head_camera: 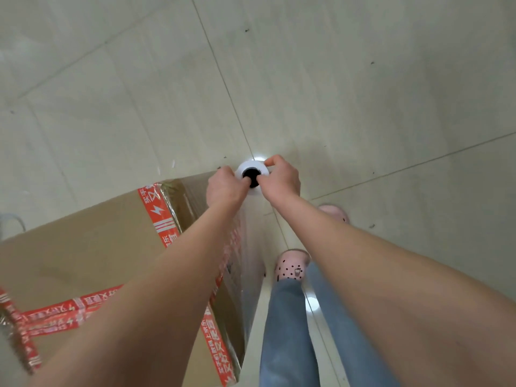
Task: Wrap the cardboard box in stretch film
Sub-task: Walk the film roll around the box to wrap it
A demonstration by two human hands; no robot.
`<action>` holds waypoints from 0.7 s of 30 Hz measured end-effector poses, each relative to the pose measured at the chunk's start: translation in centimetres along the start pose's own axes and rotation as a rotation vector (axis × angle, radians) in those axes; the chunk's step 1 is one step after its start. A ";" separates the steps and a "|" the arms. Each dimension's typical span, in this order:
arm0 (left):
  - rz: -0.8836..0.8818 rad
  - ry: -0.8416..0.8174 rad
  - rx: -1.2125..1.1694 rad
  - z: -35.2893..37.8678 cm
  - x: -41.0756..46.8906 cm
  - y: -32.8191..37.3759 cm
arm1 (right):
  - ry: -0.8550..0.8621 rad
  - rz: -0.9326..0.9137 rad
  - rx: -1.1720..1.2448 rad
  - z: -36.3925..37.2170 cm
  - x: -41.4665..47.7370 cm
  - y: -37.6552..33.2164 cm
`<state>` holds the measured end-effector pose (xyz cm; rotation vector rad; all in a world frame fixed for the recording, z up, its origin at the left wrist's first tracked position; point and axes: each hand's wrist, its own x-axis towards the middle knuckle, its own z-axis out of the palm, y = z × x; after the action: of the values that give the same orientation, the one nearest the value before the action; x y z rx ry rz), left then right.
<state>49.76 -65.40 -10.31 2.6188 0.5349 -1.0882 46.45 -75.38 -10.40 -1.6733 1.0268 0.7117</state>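
Floor (363, 93), cardboard box (83, 252), film roll (247, 166)

I see matt brown cardboard on the box (83, 255), crossed by glossy red printed tape (162, 219). The clear stretch film (248, 258) down its side looks shiny and slightly wrinkled. The roll (252, 165) is smooth white around a dark core. The floor tiles (363, 93) are pale and smooth with a soft sheen. The jeans (284, 331) are blue denim.

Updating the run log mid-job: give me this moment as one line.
left hand: grips film roll | right hand: grips film roll | film roll: upright at cardboard box corner
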 end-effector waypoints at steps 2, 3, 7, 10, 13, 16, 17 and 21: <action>0.063 -0.026 0.090 -0.8 0.3 0.0 | -0.018 0.006 -0.038 0.3 0.1 -0.5; 0.136 -0.011 0.173 -1.1 0.3 0.3 | -0.030 0.004 -0.055 0.4 0.1 -0.6; 0.495 0.029 0.496 -1.7 0.3 1.9 | -0.068 -0.012 -0.099 0.3 0.1 -1.0; 0.534 0.038 0.589 -1.8 0.8 2.7 | -0.081 -0.027 -0.140 0.2 0.5 -1.5; 0.509 0.031 0.587 -2.1 1.2 2.9 | -0.092 -0.050 -0.199 0.3 0.8 -2.1; 0.457 0.016 0.537 -2.9 1.8 2.7 | -0.112 -0.067 -0.257 0.6 1.3 -3.0; 0.430 0.009 0.498 -3.3 2.2 2.6 | -0.111 -0.069 -0.259 0.7 1.5 -3.4; 0.309 0.026 0.308 -5.0 4.4 2.3 | -0.037 -0.103 -0.227 0.8 2.5 -5.0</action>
<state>56.76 -64.60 -9.84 2.8501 -0.0431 -1.1080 51.99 -74.68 -10.51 -1.8858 0.8514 0.8115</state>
